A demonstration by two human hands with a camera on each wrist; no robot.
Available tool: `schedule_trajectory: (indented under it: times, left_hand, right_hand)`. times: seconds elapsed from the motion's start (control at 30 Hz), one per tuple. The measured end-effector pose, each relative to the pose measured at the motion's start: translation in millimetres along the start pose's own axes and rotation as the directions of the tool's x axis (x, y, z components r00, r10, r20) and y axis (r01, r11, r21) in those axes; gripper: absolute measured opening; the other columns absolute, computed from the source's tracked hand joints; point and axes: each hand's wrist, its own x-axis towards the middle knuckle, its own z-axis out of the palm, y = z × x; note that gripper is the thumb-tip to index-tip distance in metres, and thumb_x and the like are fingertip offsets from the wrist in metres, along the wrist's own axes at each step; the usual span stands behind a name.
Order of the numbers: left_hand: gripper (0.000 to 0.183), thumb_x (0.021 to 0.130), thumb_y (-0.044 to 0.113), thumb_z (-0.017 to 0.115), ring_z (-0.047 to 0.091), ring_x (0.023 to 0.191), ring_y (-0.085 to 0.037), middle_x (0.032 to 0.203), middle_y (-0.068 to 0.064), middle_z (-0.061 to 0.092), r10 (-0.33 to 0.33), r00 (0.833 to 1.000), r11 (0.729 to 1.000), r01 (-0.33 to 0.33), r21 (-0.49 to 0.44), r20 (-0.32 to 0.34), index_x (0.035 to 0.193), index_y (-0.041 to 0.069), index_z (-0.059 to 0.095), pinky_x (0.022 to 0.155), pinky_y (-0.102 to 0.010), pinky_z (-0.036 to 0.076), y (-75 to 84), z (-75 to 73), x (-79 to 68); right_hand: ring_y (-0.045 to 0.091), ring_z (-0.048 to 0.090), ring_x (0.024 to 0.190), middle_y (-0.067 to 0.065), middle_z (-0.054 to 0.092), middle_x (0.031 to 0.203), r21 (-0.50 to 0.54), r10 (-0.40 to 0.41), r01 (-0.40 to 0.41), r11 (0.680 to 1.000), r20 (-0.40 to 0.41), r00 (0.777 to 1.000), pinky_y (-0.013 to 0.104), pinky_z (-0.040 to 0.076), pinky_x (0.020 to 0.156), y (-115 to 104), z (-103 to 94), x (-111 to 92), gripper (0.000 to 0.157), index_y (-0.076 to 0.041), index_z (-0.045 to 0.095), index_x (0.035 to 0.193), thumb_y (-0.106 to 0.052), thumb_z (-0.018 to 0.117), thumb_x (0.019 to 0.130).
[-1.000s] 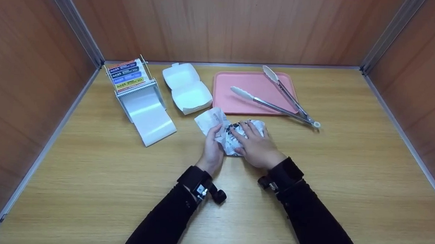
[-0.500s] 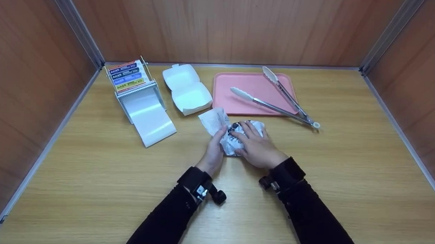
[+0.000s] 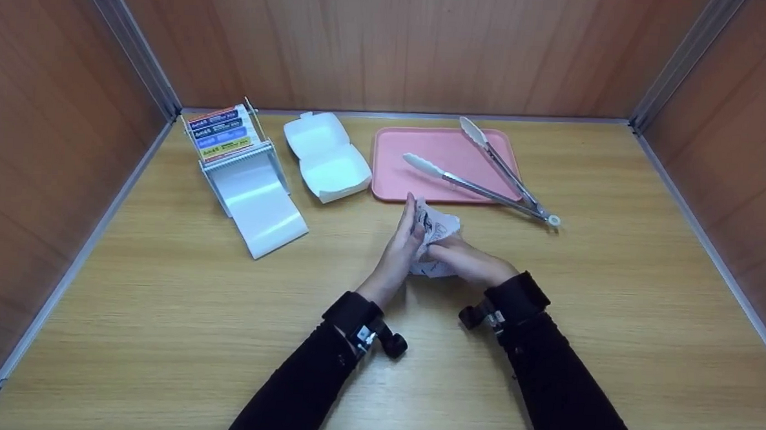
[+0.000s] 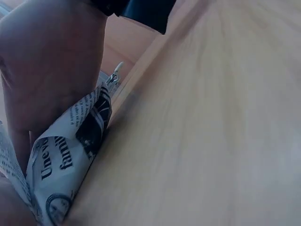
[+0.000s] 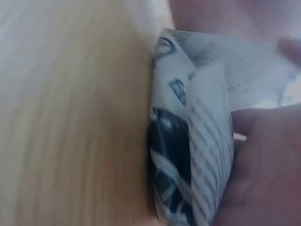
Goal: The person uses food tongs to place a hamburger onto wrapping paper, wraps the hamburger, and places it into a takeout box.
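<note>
Starting far L: see tabletop dispenser (image 3: 228, 131), set at a slant nr the back wall (image 3: 390, 47), w/ purple, blue & yellow label stripes on top. Out of its front & down onto the table (image 3: 159, 308), see glossy white strip (image 3: 263, 216). Just R of that, note white clamshell box (image 3: 330, 158), lying open w/ both halves facing up, nearest corner right by the tray; can't tell if touching.

Approx. centre, find L hand (image 3: 394, 254), coming out of black sleeve (image 3: 298, 386) & wrist strap (image 3: 354, 314). Held on edge w/ straight fingers pointing away from the body, laid against L side of the wrap, w/ thumb at the paper. Btwn both hands, down on the table in front of the tray, find printed paper wrap (image 3: 439, 224), white w/ black newsprint-type lettering, creased, w/ flap raised by L thumb. In L wrist view, make out bold letters & a dark patch along its side; in R wrist view, see overlapping folds, blurry.

Behind, see pink tray (image 3: 391, 167), lying flat. Next, R hand (image 3: 475, 261), pressed into R side of the wrap w/ fingertips hidden by paper; can't tell if straight or curled. Farthest R, see tongs (image 3: 481, 191), spread wide across the tray, w/ joined end past its R front corner.
</note>
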Motion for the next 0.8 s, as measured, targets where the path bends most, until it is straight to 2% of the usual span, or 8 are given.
schedule_trajectory:
  times: [0.07, 0.17, 0.23, 0.33, 0.47, 0.63, 0.73, 0.8]
  left_hand:
    - [0.106, 0.096, 0.088, 0.030, -0.009, 0.164, -0.021, 0.180, 0.002, -0.006, -0.016, 1.000, 1.000, 0.016, -0.002, 0.018, 0.172, 0.024, -0.005, 0.131, -0.049, -0.006, 0.0, 1.1, -0.9]
    - [0.081, 0.108, 0.071, 0.014, -0.010, 0.164, -0.020, 0.179, 0.003, -0.001, -0.023, 0.999, 1.000, 0.023, 0.008, 0.036, 0.172, 0.027, -0.008, 0.131, -0.051, -0.009, -0.8, 3.6, -1.1]
    - [0.077, 0.109, 0.067, 0.008, -0.011, 0.164, -0.021, 0.179, 0.001, 0.007, -0.025, 0.999, 1.000, 0.024, 0.013, 0.031, 0.172, 0.025, -0.007, 0.131, -0.050, -0.009, -1.1, 4.8, 0.4]
    - [0.072, 0.112, 0.060, 0.005, -0.003, 0.165, -0.021, 0.176, -0.003, 0.019, -0.027, 1.000, 0.999, 0.027, 0.023, 0.003, 0.172, 0.021, -0.003, 0.132, -0.047, -0.007, 0.0, 4.9, 2.0]
    - [0.066, 0.115, 0.050, 0.010, 0.007, 0.164, -0.018, 0.176, -0.003, 0.021, -0.038, 0.999, 0.999, 0.038, 0.006, -0.021, 0.173, 0.020, 0.002, 0.132, -0.044, -0.004, 2.2, 4.2, 3.4]
    - [0.061, 0.116, 0.035, 0.025, -0.004, 0.164, -0.016, 0.180, 0.001, 0.000, -0.042, 0.999, 0.999, 0.041, -0.014, -0.026, 0.171, 0.010, 0.012, 0.132, -0.040, -0.002, 2.9, 4.2, 6.7]
    - [0.062, 0.114, 0.020, 0.039, -0.008, 0.164, -0.018, 0.180, -0.002, -0.005, -0.046, 0.999, 0.991, 0.048, 0.127, -0.020, 0.169, 0.003, 0.017, 0.132, -0.038, -0.001, 4.2, 3.0, 8.7]
    - [0.067, 0.111, 0.016, 0.048, -0.006, 0.165, -0.020, 0.180, -0.005, -0.004, -0.045, 0.999, 0.960, 0.044, 0.278, -0.002, 0.168, 0.002, 0.016, 0.132, -0.037, 0.001, 7.0, 0.7, 9.8]
  right_hand:
    - [0.034, 0.044, 0.145, 0.018, 0.045, 0.162, 0.142, 0.008, -0.011, 0.990, 0.027, 1.000, 0.053, 0.030, 0.123, 2, -4.1, -2, 0.077, -0.006, 0.035, 0.166, -0.053, 0.047, 0.106]
    - [0.035, 0.040, 0.151, 0.018, 0.038, 0.167, 0.200, -0.016, 0.009, 0.980, 0.035, 0.999, 0.053, 0.029, 0.126, 2, -6.6, -3, 0.090, -0.008, 0.023, 0.170, -0.067, 0.046, 0.106]
    - [0.036, 0.035, 0.155, 0.017, 0.031, 0.172, 0.220, -0.029, 0.024, 0.975, 0.017, 0.999, 0.055, 0.029, 0.126, 1, -5.4, -2, 0.092, -0.013, 0.013, 0.172, -0.066, 0.049, 0.106]
    - [0.031, 0.038, 0.155, 0.012, 0.033, 0.172, 0.249, -0.034, 0.040, 0.968, -0.029, 0.999, 0.051, 0.030, 0.126, -1, -5.4, 2, 0.083, -0.015, 0.018, 0.172, -0.048, 0.058, 0.108]
    - [0.027, 0.058, 0.135, 0.017, 0.053, 0.158, 0.315, -0.004, 0.037, 0.949, -0.105, 0.994, 0.042, 0.043, 0.116, 4, -10.2, 4, 0.066, -0.006, 0.034, 0.166, -0.023, 0.057, 0.106]
    - [0.017, 0.063, 0.116, 0.013, 0.066, 0.139, 0.447, -0.010, 0.101, 0.889, -0.202, 0.979, 0.029, 0.047, 0.105, 13, -15.6, 7, 0.057, 0.006, 0.048, 0.154, -0.009, 0.050, 0.099]
    - [0.014, 0.065, 0.110, 0.004, 0.071, 0.123, 0.534, 0.006, 0.134, 0.835, -0.251, 0.968, 0.027, 0.048, 0.103, 16, -16.6, 9, 0.045, 0.009, 0.058, 0.141, -0.006, 0.051, 0.100]
    - [0.015, 0.066, 0.109, 0.002, 0.074, 0.117, 0.557, 0.006, 0.148, 0.817, -0.265, 0.964, 0.028, 0.049, 0.102, 17, -16.4, 10, 0.041, 0.010, 0.060, 0.138, -0.005, 0.051, 0.101]
